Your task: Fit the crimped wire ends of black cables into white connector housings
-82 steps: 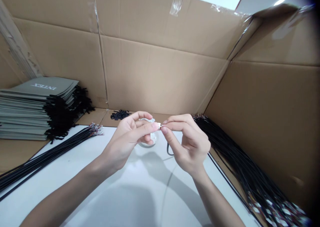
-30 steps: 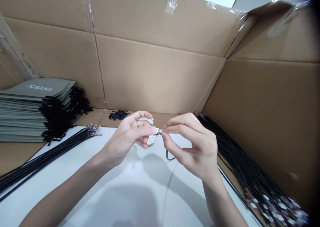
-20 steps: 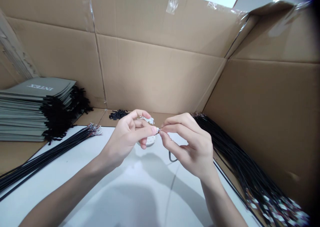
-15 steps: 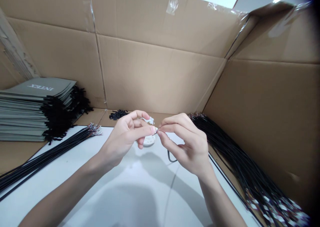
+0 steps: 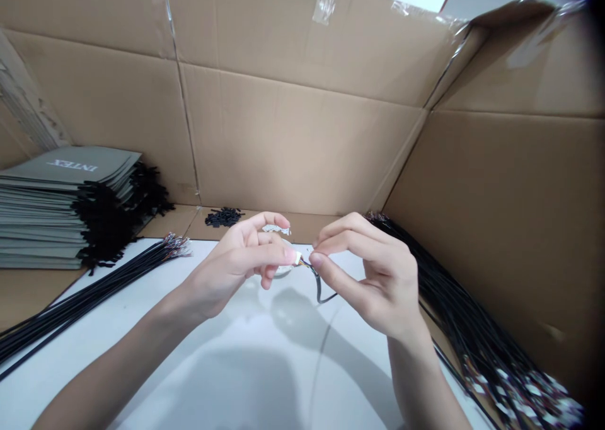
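A small white connector is pinched between the thumb and fingers of my left hand. Thin coloured wires run from it into a black cable, which curves away below my right hand. The thumb and forefinger of my right hand are held close together just right of the connector; whether a wire is between them is too small to tell. Behind my left fingers are a round white dish, partly hidden, and a little pile of white pieces.
Grey folders with black strips are stacked at the left. Black cables lie in a bundle at the left and another at the right. Small black pieces sit at the back. Cardboard walls enclose the white table.
My right hand has moved right, away from the connector. The coloured wires and more of the black cable now show between my hands. My left hand has barely moved.
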`<state>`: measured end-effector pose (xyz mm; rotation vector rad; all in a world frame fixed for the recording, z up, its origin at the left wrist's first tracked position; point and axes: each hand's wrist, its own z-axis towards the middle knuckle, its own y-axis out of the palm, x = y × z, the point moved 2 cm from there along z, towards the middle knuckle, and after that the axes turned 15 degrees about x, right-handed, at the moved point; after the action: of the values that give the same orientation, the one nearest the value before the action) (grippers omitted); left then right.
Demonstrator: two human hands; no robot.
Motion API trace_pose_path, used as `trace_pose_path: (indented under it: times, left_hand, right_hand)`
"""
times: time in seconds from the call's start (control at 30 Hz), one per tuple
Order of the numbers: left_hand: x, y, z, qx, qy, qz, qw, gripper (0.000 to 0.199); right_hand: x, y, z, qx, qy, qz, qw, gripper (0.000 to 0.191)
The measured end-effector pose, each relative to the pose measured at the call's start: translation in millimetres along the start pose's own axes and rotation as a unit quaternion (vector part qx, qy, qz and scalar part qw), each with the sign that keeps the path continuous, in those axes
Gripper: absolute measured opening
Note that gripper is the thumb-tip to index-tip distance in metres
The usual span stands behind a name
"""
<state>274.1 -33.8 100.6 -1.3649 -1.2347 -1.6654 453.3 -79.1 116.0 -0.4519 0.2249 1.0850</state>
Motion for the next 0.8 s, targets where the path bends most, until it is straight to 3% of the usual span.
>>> trace_pose_path:
  times: [0.4, 0.8]
  left_hand:
    - [-12, -2.8, 5, -0.004, -0.042, 0.005, 0.999, 0.034]
    - [-15, -0.8, 9, 0.023, -0.030, 0.057, 0.998, 0.038]
  right_hand:
    - [-12, -4, 1, -0.066, -0.110, -0.086, 0.988, 0.016]
    - [-12, -2, -3, -0.088, -0.142, -0.169, 0.971, 0.019]
